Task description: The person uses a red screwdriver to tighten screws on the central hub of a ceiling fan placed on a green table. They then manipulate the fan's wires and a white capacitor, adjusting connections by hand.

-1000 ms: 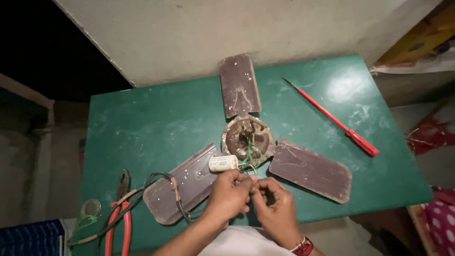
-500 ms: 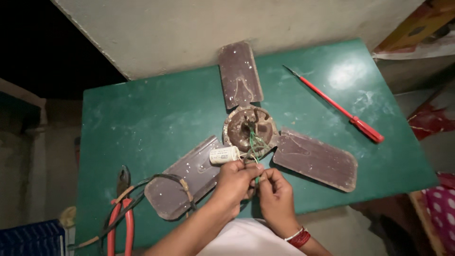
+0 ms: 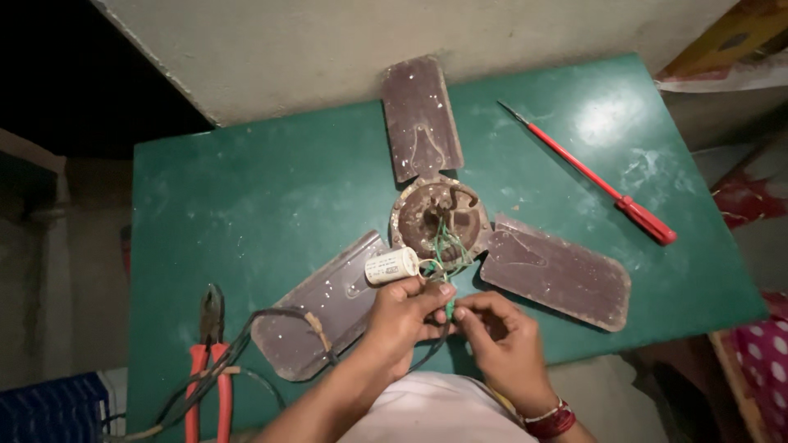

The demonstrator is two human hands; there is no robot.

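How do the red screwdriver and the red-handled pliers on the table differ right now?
The screwdriver lies alone on the right side of the green table, beyond the fan; the pliers lie at the near left edge, with dark cable across them. The screwdriver is long, thin and red nearly throughout; the pliers have red handles and dark metal jaws. Both lie flat, untouched: the left hand and right hand work the fan's wires.

Bench items, green table (image 3: 271,189)

Red-handled screwdriver (image 3: 593,178) lies diagonally near the table's right edge, its tip toward the far edge. Red-handled pliers (image 3: 207,361) lie at the near left corner, jaws pointing toward the far edge. Dark cable (image 3: 246,340) loops beside the pliers along the near edge. Pale wall (image 3: 328,41) runs behind the far edge.
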